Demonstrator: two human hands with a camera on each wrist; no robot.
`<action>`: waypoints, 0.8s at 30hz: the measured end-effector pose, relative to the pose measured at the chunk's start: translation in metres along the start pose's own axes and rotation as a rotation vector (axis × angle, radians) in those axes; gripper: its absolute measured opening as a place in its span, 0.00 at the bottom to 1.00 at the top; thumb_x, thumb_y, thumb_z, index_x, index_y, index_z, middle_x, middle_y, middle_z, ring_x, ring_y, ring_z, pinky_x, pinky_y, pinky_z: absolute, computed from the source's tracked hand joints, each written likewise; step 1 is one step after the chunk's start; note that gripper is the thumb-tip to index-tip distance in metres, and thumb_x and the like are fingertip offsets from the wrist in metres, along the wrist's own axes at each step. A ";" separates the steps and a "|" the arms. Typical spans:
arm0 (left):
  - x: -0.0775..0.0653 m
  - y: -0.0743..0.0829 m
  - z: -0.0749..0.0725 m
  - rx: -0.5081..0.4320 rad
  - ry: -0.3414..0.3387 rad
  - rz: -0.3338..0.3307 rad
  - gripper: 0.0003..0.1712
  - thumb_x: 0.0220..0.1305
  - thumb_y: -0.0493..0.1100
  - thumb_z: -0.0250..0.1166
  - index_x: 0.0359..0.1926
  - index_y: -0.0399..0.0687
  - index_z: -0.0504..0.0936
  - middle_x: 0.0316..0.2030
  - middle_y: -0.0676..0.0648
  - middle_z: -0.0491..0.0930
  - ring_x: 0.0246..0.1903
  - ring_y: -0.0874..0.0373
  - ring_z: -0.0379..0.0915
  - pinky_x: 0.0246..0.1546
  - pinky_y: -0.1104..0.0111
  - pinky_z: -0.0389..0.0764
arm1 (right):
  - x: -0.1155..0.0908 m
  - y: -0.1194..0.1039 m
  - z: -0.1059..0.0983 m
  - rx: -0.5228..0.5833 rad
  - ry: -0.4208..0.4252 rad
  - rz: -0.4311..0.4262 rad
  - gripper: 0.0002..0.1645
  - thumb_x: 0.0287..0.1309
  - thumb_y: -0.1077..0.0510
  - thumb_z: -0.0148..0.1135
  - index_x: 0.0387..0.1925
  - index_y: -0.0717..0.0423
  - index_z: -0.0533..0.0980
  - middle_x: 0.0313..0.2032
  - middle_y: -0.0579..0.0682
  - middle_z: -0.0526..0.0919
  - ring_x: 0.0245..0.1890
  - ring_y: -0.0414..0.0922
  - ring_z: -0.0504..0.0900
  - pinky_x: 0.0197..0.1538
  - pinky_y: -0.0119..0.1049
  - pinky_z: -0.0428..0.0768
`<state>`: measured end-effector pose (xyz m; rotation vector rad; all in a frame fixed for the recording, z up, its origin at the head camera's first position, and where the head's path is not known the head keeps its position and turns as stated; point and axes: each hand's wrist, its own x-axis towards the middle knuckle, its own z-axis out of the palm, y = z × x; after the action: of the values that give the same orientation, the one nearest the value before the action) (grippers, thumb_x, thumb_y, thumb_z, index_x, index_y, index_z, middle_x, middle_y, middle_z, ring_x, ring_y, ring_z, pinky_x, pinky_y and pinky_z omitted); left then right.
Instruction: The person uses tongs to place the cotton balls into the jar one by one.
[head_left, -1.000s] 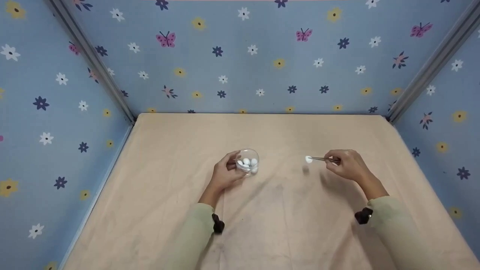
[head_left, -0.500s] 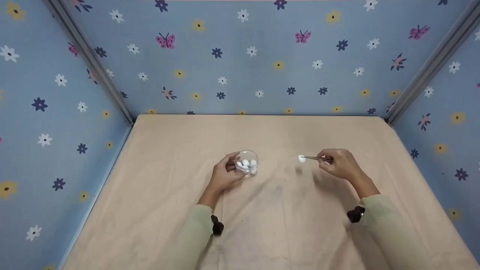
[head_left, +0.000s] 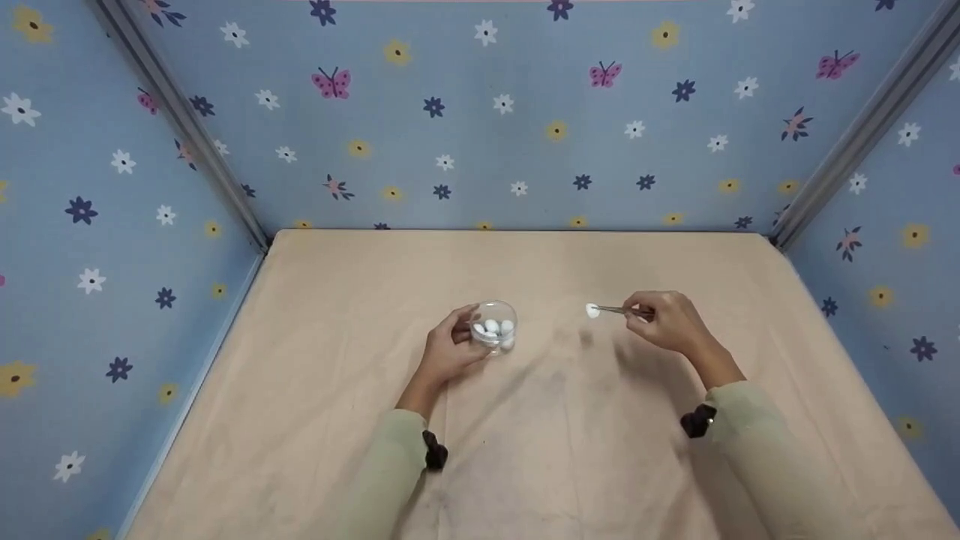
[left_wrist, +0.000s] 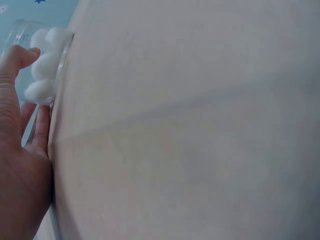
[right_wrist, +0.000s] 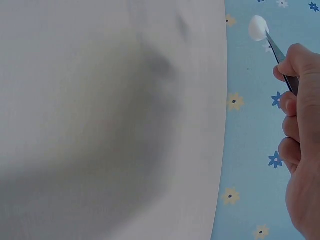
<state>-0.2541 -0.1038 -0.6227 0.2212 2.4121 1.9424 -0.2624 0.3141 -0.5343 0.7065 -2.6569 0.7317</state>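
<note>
Near the middle of the table stands a clear cup (head_left: 495,309) with several white cotton balls (left_wrist: 46,66) at its bottom. My left hand (head_left: 448,350) grips the cup from its left side, thumb in front and fingers behind. Off to the right, my right hand (head_left: 667,321) pinches a pair of metal tweezers (right_wrist: 278,52). Their tips hold one white cotton ball (head_left: 592,310), raised above the table and to the right of the cup. The right fingers curl round the tweezers' shaft in the right wrist view.
A beige cloth (head_left: 360,450) with creases covers the table. Blue flowered panels (head_left: 517,127) rise behind it and on both sides, with grey corner posts (head_left: 855,135). Dark small devices (head_left: 435,451) sit at both sleeve cuffs.
My right hand has moved left, toward the cup, carrying the tweezers and the cotton ball. The left hand and the cup have stayed in place.
</note>
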 end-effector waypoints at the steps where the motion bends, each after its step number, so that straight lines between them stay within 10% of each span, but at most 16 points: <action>1: 0.000 0.000 0.000 0.000 0.000 0.001 0.47 0.59 0.31 0.83 0.79 0.47 0.77 0.72 0.36 0.83 0.69 0.41 0.83 0.76 0.54 0.86 | 0.001 -0.001 0.001 0.000 0.002 -0.002 0.06 0.63 0.64 0.72 0.39 0.56 0.92 0.30 0.53 0.94 0.25 0.37 0.76 0.33 0.37 0.77; 24: 0.000 -0.002 0.000 0.012 -0.005 -0.005 0.46 0.61 0.33 0.82 0.79 0.48 0.77 0.72 0.37 0.83 0.69 0.42 0.82 0.76 0.53 0.86 | 0.021 -0.017 0.017 0.007 -0.030 -0.002 0.06 0.65 0.63 0.71 0.40 0.57 0.92 0.26 0.53 0.90 0.23 0.34 0.67 0.32 0.33 0.69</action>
<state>-0.2538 -0.1042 -0.6242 0.2201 2.4193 1.9241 -0.2735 0.2846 -0.5333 0.7278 -2.6813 0.7351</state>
